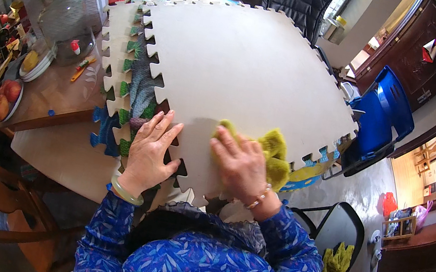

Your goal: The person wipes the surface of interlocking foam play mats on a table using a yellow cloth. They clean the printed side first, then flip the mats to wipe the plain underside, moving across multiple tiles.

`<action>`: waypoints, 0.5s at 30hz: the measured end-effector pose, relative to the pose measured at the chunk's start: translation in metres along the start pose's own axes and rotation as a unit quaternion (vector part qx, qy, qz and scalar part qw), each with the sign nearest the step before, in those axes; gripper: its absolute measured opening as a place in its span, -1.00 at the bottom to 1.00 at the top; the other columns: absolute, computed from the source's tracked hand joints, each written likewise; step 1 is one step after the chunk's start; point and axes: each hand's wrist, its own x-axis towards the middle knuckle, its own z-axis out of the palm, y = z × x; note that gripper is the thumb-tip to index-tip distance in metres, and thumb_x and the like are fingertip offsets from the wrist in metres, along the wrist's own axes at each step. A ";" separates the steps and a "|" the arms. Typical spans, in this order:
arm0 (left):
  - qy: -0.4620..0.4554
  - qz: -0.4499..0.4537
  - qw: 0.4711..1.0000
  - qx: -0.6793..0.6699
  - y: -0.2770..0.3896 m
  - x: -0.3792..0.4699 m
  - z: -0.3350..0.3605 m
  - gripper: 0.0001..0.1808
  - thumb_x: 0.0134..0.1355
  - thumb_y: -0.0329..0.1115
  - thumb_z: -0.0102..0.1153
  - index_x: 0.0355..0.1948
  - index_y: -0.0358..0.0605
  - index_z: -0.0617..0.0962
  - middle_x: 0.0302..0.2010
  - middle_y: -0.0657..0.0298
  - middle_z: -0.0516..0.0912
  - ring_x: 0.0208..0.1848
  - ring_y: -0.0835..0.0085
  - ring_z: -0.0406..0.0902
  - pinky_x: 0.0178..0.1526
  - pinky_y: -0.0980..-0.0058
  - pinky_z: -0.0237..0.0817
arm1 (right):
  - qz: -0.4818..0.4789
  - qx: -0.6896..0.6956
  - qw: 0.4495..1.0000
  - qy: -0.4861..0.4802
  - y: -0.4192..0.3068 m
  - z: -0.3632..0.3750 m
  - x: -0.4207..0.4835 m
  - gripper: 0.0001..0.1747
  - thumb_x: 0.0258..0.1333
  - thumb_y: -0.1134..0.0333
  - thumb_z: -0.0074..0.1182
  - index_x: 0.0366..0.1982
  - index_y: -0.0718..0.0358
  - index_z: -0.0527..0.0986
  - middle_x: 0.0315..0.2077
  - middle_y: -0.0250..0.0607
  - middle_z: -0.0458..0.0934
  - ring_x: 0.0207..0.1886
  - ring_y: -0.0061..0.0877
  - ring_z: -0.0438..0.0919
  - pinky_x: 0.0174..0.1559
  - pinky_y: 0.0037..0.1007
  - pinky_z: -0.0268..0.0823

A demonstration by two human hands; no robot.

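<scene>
A large pale foam puzzle mat tile (247, 63) with jagged interlocking edges lies before me, on top of other mat tiles. My right hand (239, 163) presses a yellow-green cloth (277, 159) onto the tile near its front edge; part of the cloth bunches out to the right of the fingers. My left hand (152, 151) lies with spread fingers on the tile's left front edge and holds nothing. Patterned mat tiles (143, 76) show beneath and to the left. A blue foam piece (105, 132) sticks out at the lower left.
To the left, a wooden table (51, 97) bears a glass jar (63, 15), stacked plates (39, 67) and a plate of fruit (8, 98). A wooden chair (16, 206) stands lower left, a blue chair (381, 116) right. Another cloth (337, 264) hangs on a dark folding seat (338, 229).
</scene>
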 end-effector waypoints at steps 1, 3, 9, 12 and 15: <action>0.002 0.002 1.000 -0.002 -0.001 -0.001 0.000 -0.15 -0.04 -0.31 0.48 0.38 -0.08 0.54 0.56 0.07 0.32 0.60 0.10 0.19 0.58 0.20 0.05 | 0.024 -0.010 1.000 -0.003 0.010 -0.006 0.002 -0.46 -0.02 0.44 0.17 0.10 0.16 0.65 0.29 -0.18 0.58 0.11 -0.19 0.60 0.11 -0.18 0.38; 0.010 0.005 1.000 -0.001 -0.004 0.000 0.004 -0.12 -0.04 -0.29 0.45 0.40 -0.10 0.51 0.56 0.08 0.32 0.60 0.11 0.19 0.58 0.20 0.05 | 0.073 -0.033 0.997 0.010 0.035 -0.007 0.001 -0.45 -0.07 0.47 0.19 0.07 0.18 0.67 0.27 -0.17 0.59 0.12 -0.19 0.60 0.13 -0.18 0.37; 0.014 -0.005 1.000 -0.006 -0.003 0.001 0.006 -0.08 -0.05 -0.28 0.44 0.43 -0.15 0.46 0.55 0.09 0.33 0.61 0.13 0.18 0.59 0.20 0.04 | 0.126 -0.064 0.990 0.005 0.040 0.000 0.012 -0.47 -0.09 0.45 0.22 0.05 0.21 0.68 0.27 -0.13 0.60 0.10 -0.13 0.61 0.14 -0.16 0.38; 0.005 -0.013 1.000 -0.010 -0.001 0.002 0.002 -0.09 -0.03 -0.31 0.42 0.43 -0.17 0.46 0.55 0.07 0.33 0.61 0.11 0.19 0.60 0.20 0.03 | 0.058 -0.002 0.998 0.022 -0.002 0.008 0.023 -0.48 -0.02 0.43 0.17 0.08 0.22 0.66 0.27 -0.04 0.58 0.13 -0.08 0.62 0.14 -0.10 0.40; 0.013 0.000 1.000 -0.003 -0.004 0.001 0.006 -0.10 -0.01 -0.26 0.43 0.43 -0.16 0.46 0.54 0.08 0.34 0.60 0.12 0.18 0.59 0.18 0.02 | -0.018 -0.003 1.000 0.000 -0.046 0.021 0.025 -0.50 0.11 0.33 0.13 0.13 0.20 0.62 0.31 -0.08 0.54 0.21 -0.05 0.59 0.12 -0.09 0.41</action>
